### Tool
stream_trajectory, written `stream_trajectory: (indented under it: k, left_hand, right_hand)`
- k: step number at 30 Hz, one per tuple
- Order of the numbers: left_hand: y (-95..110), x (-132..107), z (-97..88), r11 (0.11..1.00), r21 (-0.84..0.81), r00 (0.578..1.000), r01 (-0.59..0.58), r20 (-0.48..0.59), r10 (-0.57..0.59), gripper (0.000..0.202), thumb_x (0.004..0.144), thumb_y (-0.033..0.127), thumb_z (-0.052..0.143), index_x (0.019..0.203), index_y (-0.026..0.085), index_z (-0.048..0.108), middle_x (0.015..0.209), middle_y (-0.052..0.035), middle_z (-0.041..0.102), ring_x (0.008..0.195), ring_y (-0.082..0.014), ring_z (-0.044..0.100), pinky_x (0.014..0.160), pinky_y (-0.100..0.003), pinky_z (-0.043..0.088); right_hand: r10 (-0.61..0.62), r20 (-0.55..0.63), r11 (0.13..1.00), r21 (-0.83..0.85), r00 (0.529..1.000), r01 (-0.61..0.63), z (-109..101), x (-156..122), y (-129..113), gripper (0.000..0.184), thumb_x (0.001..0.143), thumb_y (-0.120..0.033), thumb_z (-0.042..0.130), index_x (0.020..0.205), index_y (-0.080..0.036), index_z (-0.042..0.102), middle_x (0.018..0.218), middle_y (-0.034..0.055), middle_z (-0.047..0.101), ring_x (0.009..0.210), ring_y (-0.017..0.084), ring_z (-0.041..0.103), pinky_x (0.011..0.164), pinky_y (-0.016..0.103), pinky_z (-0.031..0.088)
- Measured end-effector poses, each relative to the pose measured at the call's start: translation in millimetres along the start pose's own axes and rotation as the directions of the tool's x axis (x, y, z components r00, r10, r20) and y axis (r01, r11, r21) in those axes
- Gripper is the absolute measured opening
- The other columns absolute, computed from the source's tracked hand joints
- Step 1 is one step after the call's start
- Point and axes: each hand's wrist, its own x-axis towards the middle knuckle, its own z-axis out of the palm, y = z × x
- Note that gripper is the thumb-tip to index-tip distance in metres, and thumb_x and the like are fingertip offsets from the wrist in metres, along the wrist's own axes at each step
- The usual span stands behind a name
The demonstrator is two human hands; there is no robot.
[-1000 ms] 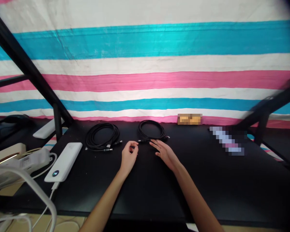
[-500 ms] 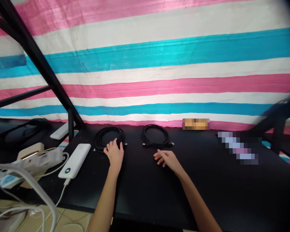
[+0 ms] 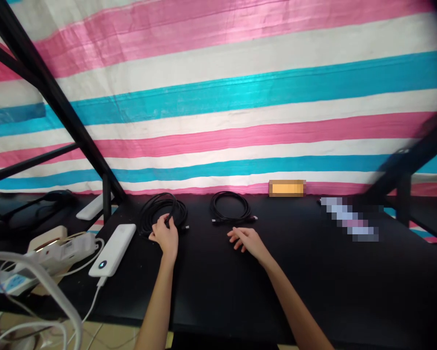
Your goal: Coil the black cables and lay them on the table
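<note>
Two coiled black cables lie side by side toward the back of the black tabletop. At the near edge of the thicker left cable (image 3: 183, 211), my left hand (image 3: 165, 236) pinches a strand of it, and one loop stands slightly raised from the coil. A metal-tipped plug pokes out to the right of that coil. Just short of the smaller right cable (image 3: 233, 220), my right hand (image 3: 249, 241) hovers with loosely bent fingers apart, holding nothing. Both plug ends of this second cable point outward along its near side.
A white power bank (image 3: 112, 250) with a white lead lies left of my left arm. Beyond it sit a crowded power strip (image 3: 52, 255) and white cords. Two blurred-out items, one orange (image 3: 287, 188) and one pale (image 3: 349, 218), lie right. Black frame bars slant at both sides.
My left hand has closed on a strand of the left cable and lifted a loop a little. My right hand stays almost the same; the view has shifted slightly.
</note>
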Motion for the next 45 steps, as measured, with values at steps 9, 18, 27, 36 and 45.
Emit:
stream_trajectory:
  k: [9, 18, 27, 36, 45]
  left_hand:
    - [-1.5, -2.8, 8.8, 0.987, 0.082, 0.989, -0.135, 0.079, 0.129, 0.026, 0.082, 0.03, 0.047, 0.091, 0.013, 0.065, 0.094, -0.0143, 0.061, 0.093, -0.0315, 0.049, 0.082, -0.046, 0.026]
    - [-9.6, 6.8, 6.6, 0.999, 0.045, 0.997, -0.015, 0.072, 0.012, 0.036, 0.089, 0.033, 0.036, 0.078, 0.017, 0.066, 0.078, -0.0091, 0.065, 0.09, -0.0271, 0.052, 0.082, -0.043, 0.027]
    - [-3.4, 5.1, 4.7, 0.998, -0.065, 0.996, -0.012, -0.092, 0.005, 0.024, 0.079, 0.038, 0.053, 0.083, 0.016, 0.062, 0.092, -0.0074, 0.063, 0.094, -0.0278, 0.05, 0.084, -0.045, 0.026]
    - [-0.2, 3.6, -4.3, 0.96, -0.278, 0.955, -0.042, -0.293, -0.042, 0.025, 0.085, 0.036, 0.042, 0.091, 0.018, 0.058, 0.09, -0.0063, 0.063, 0.092, -0.0244, 0.053, 0.086, -0.043, 0.03]
    - [-5.3, 8.9, -3.7, 0.914, -0.402, 0.976, -0.065, -0.216, -0.025, 0.028, 0.083, 0.04, 0.046, 0.092, 0.023, 0.066, 0.09, -0.0034, 0.068, 0.089, -0.0237, 0.059, 0.089, -0.041, 0.031]
  right_hand:
    - [-0.007, 0.001, 1.0, -0.016, 1.0, 0.007, 0.6, -0.7, -0.8, 0.039, 0.08, -0.043, 0.047, 0.08, -0.01, 0.067, 0.067, 0.0055, 0.064, 0.043, 0.008, 0.056, 0.034, 0.013, 0.034]
    - [0.004, 0.008, 0.999, -0.05, 1.0, -0.004, -0.2, -1.3, -1.3, 0.038, 0.08, -0.042, 0.047, 0.079, -0.01, 0.067, 0.066, 0.0052, 0.063, 0.044, 0.008, 0.055, 0.035, 0.014, 0.035]
    - [0.022, 0.01, 0.996, -0.087, 1.0, -0.021, 1.1, -0.6, -3.0, 0.037, 0.082, -0.038, 0.043, 0.08, -0.01, 0.066, 0.067, 0.0053, 0.063, 0.043, 0.007, 0.054, 0.036, 0.015, 0.035]
    - [0.009, 0.02, 0.995, -0.095, 1.0, -0.007, 0.9, 2.4, 0.1, 0.04, 0.08, -0.042, 0.043, 0.081, -0.009, 0.066, 0.068, 0.0069, 0.063, 0.044, 0.009, 0.055, 0.036, 0.016, 0.035]
    - [0.005, 0.018, 0.994, -0.11, 1.0, -0.003, 0.7, 2.6, 0.8, 0.041, 0.078, -0.044, 0.043, 0.08, -0.01, 0.066, 0.066, 0.0059, 0.063, 0.044, 0.008, 0.054, 0.036, 0.016, 0.035]
